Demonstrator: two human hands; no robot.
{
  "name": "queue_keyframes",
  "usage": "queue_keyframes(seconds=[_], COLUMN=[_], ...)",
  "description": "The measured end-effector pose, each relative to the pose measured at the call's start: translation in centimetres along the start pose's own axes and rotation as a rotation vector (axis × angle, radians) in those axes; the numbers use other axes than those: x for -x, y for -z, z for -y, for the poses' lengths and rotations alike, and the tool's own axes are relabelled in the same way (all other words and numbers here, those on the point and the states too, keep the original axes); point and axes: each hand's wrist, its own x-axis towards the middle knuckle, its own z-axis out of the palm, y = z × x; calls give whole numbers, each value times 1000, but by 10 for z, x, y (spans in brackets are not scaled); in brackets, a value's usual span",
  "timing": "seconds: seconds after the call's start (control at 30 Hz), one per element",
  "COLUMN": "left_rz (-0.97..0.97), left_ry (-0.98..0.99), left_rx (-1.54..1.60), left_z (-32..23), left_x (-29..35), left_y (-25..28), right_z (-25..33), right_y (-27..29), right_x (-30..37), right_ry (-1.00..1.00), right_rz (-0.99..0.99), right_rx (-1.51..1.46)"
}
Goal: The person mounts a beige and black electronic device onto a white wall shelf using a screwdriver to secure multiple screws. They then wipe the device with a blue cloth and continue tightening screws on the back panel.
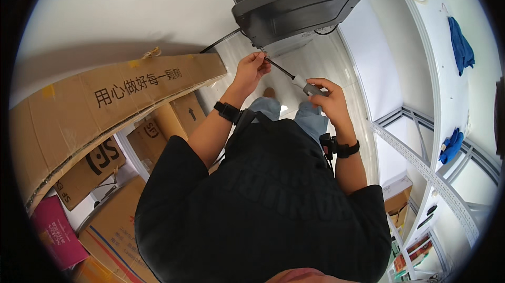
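While the person stands over it, the left hand (251,68) pinches the tip end of a screwdriver (294,79) right at the lower edge of a dark grey plastic panel (302,7), fingers closed on the shaft near the point. Right hand (325,98) is clenched round the grey handle, lower and nearer the body. Shaft runs diagonal, tip up-left, touching or almost touching the panel corner; can't tell if a screw is there, too small.

Step, as I read it: seating the driver tip at a fastener on the panel's underside edge. Next move looks to call for a steady left-hand guide and a straight twist from the right wrist, tip kept in line so it doesn't slip off.

Panel looks like the base or back of a tilted unit with a beige top, black cable (223,41) trailing off its left side. Floor is pale glossy tile (315,62). Left side: stacked cardboard boxes (105,109), a pink box (55,233) low down. Right: white metal shelving (421,151) with blue cloths (461,46) on it. Black wristbands on both wrists, black shirt, jeans.
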Motion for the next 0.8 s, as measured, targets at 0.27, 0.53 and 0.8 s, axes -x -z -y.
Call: queue_keyframes(seconds=[0.27,0.53,0.8], left_rz=[-36,-17,-110], left_ry=[-90,-14,-10], left_rx=[-56,-31,-341], left_z=[4,-12,-24], left_x=[5,-7,-19], left_y=[30,18,15], right_z=[-24,-62,-71], right_y=[-31,-53,-73], right_x=[-7,-11,-17], right_ry=[-98,-103,-73], right_rz=[6,32,21], right_rx=[-189,-371,-527])
